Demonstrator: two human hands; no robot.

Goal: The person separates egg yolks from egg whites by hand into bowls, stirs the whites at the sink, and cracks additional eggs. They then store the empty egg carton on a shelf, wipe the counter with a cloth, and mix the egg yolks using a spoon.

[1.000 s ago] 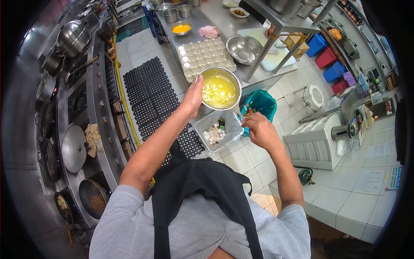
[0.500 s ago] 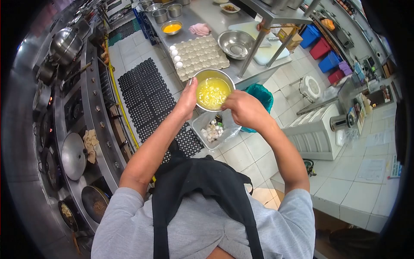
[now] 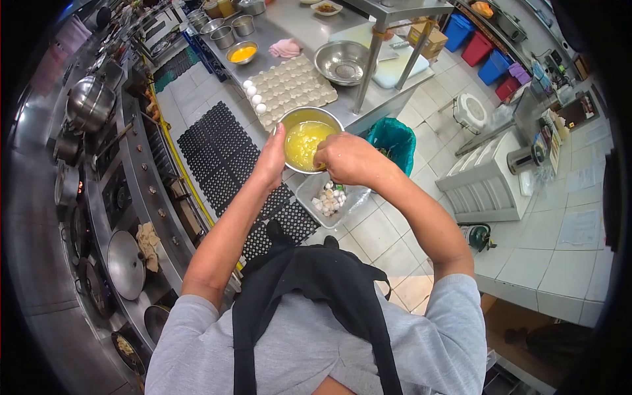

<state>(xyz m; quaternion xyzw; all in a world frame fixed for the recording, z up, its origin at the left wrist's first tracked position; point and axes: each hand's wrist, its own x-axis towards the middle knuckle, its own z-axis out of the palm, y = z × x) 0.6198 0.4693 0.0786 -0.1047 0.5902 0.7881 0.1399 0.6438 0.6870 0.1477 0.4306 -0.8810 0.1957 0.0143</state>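
The left hand [image 3: 271, 159] holds a metal mixing bowl [image 3: 311, 113] by its left side, the thumb up along the outside near the rim and the other fingers mostly hidden behind and below the wall. The bowl is held up in front of the body, close to the near edge of the steel tabletop [image 3: 283, 14], and a yellowish, clear liquid with pale bubbly patches [image 3: 303, 139] lies in it. The right hand [image 3: 345, 159] reaches over the right side of the bowl, its fingers curled close together and pointing down into it at the liquid; whether they pinch anything cannot be told.

Just beyond the bowl, on the tabletop, lies a grey egg tray [image 3: 293, 89], with four white eggs [image 3: 256, 99] in a row along its left edge and the other visible cups bare. Past the tray stand a small metal bowl of orange-yellow yolk [image 3: 243, 52] and a crumpled pink cloth [image 3: 285, 48]. To the tray's right is a wide metal bowl [image 3: 342, 60], with white cutting boards [image 3: 398, 71] beside it.

Below the held bowl, a plastic-lined container [image 3: 355, 203] holds white eggshells [image 3: 328, 199]. To its right stands a bin with a green liner [image 3: 403, 135].
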